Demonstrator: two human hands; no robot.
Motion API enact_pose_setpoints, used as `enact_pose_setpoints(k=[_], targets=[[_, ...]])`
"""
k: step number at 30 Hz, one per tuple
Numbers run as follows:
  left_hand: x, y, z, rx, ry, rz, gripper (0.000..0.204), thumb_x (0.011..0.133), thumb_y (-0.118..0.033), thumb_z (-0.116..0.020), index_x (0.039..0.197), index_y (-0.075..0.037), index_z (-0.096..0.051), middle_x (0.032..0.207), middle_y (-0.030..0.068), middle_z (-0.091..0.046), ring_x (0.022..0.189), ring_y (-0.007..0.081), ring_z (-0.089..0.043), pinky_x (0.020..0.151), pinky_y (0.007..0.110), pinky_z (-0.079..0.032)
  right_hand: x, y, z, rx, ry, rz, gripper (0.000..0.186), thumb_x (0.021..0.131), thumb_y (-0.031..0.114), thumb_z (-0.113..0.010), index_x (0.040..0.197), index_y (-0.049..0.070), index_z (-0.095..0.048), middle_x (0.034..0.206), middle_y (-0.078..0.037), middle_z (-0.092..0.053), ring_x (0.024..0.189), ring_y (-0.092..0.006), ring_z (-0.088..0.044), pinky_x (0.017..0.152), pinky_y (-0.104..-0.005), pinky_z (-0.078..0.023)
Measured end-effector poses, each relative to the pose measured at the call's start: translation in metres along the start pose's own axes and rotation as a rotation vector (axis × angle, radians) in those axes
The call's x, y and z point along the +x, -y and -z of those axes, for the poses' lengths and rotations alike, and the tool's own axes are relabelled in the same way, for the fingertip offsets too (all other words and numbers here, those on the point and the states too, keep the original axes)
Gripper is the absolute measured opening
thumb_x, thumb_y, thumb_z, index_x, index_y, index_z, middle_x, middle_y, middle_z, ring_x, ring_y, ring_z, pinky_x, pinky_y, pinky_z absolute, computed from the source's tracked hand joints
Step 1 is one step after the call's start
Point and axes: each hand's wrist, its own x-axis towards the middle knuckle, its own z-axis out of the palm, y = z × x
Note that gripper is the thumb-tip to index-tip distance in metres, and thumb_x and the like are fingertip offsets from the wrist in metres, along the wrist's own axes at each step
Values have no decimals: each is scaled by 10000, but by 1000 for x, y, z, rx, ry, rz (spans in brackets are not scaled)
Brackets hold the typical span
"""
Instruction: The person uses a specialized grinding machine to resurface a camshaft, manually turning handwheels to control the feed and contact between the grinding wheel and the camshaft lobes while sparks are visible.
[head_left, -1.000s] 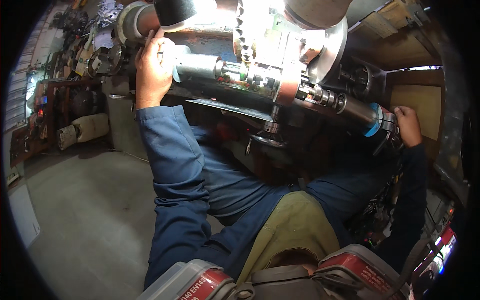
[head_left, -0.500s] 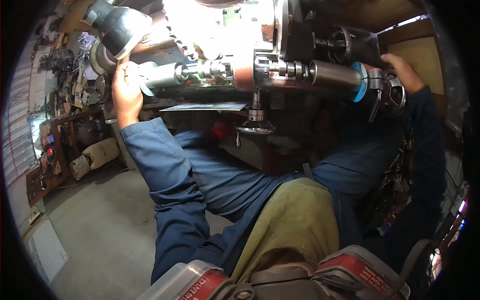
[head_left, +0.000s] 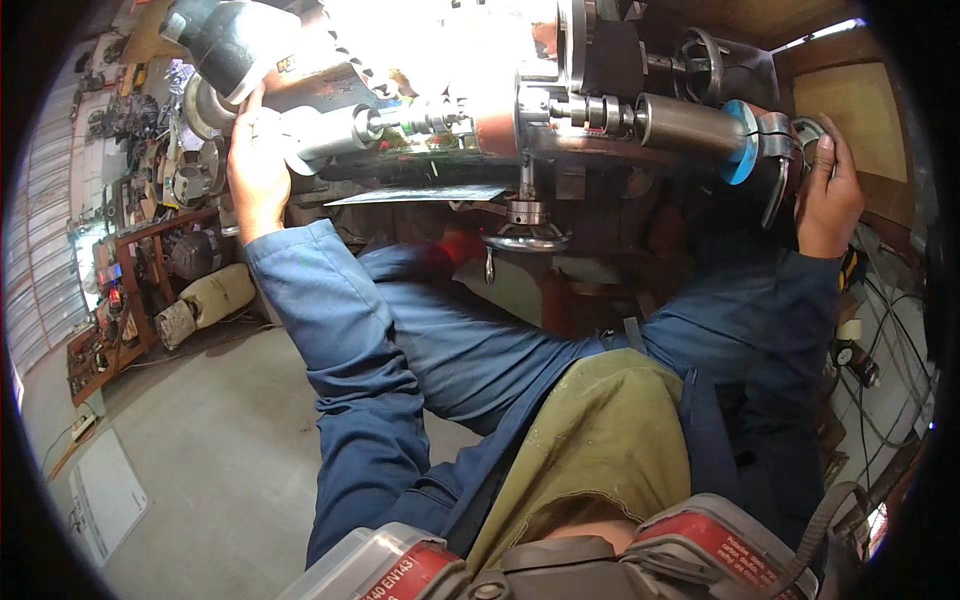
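A camshaft-like steel shaft (head_left: 583, 110) lies across a machine, between a left metal cylinder (head_left: 333, 138) and a right metal cylinder (head_left: 690, 130). The right cylinder ends in a blue ring (head_left: 741, 142) and a grey clamp with a lever (head_left: 774, 190). My left hand (head_left: 262, 180) is closed at the outer end of the left cylinder; glare hides what its fingers hold. At the far right my right hand (head_left: 832, 195) grips the rim of a metal handwheel (head_left: 806, 130). Midway along the shaft stands a reddish-brown block (head_left: 497, 130).
A black lamp (head_left: 238, 48) shines from the upper left. A crank handwheel (head_left: 525, 241) juts toward my knees, beside a thin flat sheet (head_left: 415, 194). Shelves of parts (head_left: 105, 110) line the left wall; cables (head_left: 885, 330) hang at the right. A cream container (head_left: 215, 300) lies on the floor.
My right hand has come down around the handwheel's rim, its wrist lower than before. The shaft and cylinders sit slightly farther right in view. My left hand keeps its place.
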Motion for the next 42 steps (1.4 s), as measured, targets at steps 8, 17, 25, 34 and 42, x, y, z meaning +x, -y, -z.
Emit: enact_pose_setpoints(k=[8, 17, 25, 34, 42], targets=[[-1, -1, 1, -7, 23, 11, 432, 995, -51, -475, 1425, -11, -452, 995, -3, -539, 838, 79, -534, 742, 223, -485, -13, 9, -8, 39, -166, 6, 370, 1030, 328, -466, 1209, 64, -654, 1104, -162, -696, 1009, -270, -681, 861, -348, -521], [0, 2, 1, -43, 15, 10, 391, 1004, -64, -465, 1392, -19, -470, 1045, 25, -534, 837, 86, -548, 746, 226, -489, -25, 18, -19, 148, -298, -32, 399, 1032, 307, -456, 1220, 5, -636, 1140, -147, -689, 1058, -247, -652, 915, -336, -497], [2, 4, 0, -29, 10, 7, 412, 1012, -76, -472, 1419, -11, -456, 992, 7, -551, 826, 82, -548, 743, 222, -491, -9, -5, -10, -3, -160, 37, 362, 1019, 325, -476, 1196, 69, -659, 1094, -163, -697, 984, -292, -687, 840, -355, -526], [2, -3, 1, 76, 31, -23, 445, 979, -44, -473, 1417, 27, -440, 979, 17, -561, 845, 91, -542, 757, 229, -482, 25, -8, 5, -60, 187, -22, 364, 1008, 319, -477, 1183, 59, -662, 1112, -179, -685, 1049, -303, -649, 907, -363, -477], [0, -15, -4, 120, -31, 13, 214, 940, -48, -498, 1129, 17, -572, 871, 36, -605, 796, 126, -599, 748, 277, -499, 52, -15, 1, -42, 452, -52, 358, 988, 241, -500, 1151, -43, -645, 1106, -203, -684, 1046, -290, -647, 905, -350, -467]])
